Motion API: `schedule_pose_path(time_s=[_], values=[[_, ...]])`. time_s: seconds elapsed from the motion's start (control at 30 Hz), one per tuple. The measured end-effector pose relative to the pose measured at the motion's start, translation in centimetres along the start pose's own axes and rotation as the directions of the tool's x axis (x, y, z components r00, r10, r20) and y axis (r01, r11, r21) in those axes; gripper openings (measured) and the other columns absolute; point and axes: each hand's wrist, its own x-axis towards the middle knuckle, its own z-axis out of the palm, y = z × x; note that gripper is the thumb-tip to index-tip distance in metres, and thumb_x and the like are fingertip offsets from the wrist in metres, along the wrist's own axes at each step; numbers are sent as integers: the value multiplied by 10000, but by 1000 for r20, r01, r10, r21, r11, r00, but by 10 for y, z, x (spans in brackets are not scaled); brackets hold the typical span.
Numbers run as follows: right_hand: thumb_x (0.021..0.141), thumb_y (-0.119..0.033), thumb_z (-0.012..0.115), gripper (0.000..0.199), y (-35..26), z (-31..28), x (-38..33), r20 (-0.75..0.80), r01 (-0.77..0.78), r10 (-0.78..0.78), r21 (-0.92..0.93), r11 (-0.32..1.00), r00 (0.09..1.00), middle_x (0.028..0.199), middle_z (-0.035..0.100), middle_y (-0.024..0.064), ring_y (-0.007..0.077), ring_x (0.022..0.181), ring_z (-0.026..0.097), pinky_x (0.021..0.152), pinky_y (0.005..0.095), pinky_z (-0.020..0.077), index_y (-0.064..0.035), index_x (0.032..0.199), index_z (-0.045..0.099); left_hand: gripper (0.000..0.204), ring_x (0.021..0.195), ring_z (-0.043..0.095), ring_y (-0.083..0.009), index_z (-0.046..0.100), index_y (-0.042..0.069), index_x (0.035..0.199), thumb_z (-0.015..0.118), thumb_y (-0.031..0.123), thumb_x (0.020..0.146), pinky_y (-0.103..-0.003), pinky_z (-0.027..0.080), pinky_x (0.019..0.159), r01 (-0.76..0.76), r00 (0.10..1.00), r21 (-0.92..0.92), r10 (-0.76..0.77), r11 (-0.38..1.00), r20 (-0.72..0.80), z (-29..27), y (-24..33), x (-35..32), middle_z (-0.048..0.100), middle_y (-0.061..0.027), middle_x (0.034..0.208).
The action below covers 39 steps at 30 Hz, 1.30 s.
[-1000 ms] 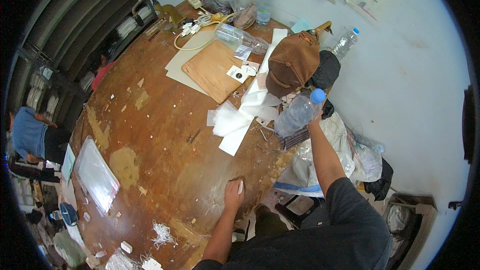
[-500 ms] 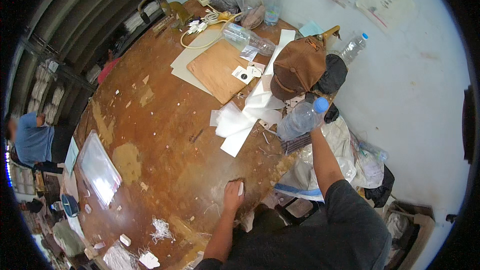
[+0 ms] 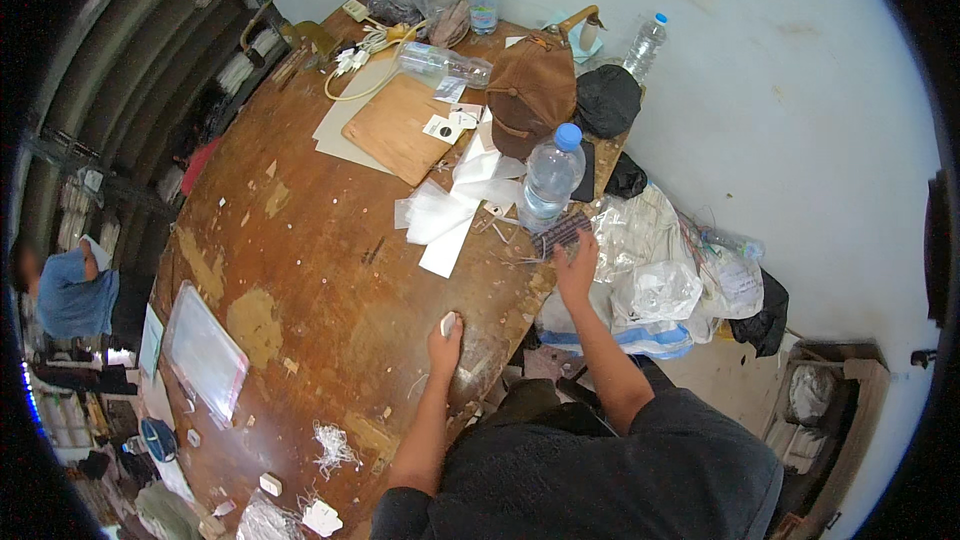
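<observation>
My left hand (image 3: 444, 344) rests on the brown worktable (image 3: 310, 240), fingers closed round a small white piece (image 3: 448, 324) of a kind I cannot make out. My right hand (image 3: 577, 268) is at the table's right edge, fingers apart, with the tips at a dark ridged bundle (image 3: 562, 234). Just beyond the bundle a clear plastic bottle with a blue cap (image 3: 553, 180) stands upright. A brown cap (image 3: 530, 90) sits behind that bottle. White paper strips (image 3: 445, 220) are spread to its left.
A brown board (image 3: 395, 130) with tags lies further back, near a lying bottle (image 3: 440, 64) and a cable (image 3: 375, 40). Clear plastic sleeves (image 3: 203, 350) and a thread tangle (image 3: 333, 448) are on the left. Plastic bags (image 3: 655, 290) fill the floor at right. Another person (image 3: 78, 290) is far left.
My right hand has come out from behind the blue-capped bottle to the near side of the dark bundle. The bottle now stands more upright. My left hand keeps the white piece; the view has shifted.
</observation>
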Motion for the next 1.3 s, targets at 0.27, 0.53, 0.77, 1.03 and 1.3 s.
schedule_pose_path(time_s=[0.27,0.53,0.77,1.03,1.3], values=[[820,-213,648,463,-36,-11,-35,147,-7,-7,92,996,989,1283,427,256,422,1191,421,998,461,354,-3,1204,497,286,806,603,-140,627,-19,1089,569,208,925,-272,467,772,-23,989,-176,49,984,141,15,33,2,648,-44,847],[814,-184,645,454,-31,-18,-47,197,-8,-16,121,993,980,1297,413,251,422,1205,415,1008,464,347,-13,1208,497,272,771,589,-113,629,-9,1080,561,207,928,-254,460,723,7,979,-189,31,982,199,26,31,-1,640,-16,818],[805,-169,655,455,-27,-13,-49,252,-26,-13,152,988,968,1301,408,245,418,1199,419,1009,447,351,-10,1203,499,269,761,561,-105,609,-4,1098,546,198,932,-244,432,712,66,978,-238,-16,969,208,29,30,-2,625,-11,809],[787,-158,680,455,-27,-9,-45,218,76,-110,161,984,970,1272,434,246,415,1128,480,950,443,404,-1,1183,518,257,767,558,-112,593,9,1097,544,198,930,-250,428,724,107,976,-215,-62,971,210,30,37,-2,629,-15,807],[786,-161,677,456,-38,-7,-45,344,79,-138,180,980,929,1285,429,230,398,1139,474,955,438,399,-8,1186,523,281,771,574,-130,589,6,1109,482,201,937,-268,440,733,115,976,-346,-41,931,215,30,32,-1,639,-42,827]])
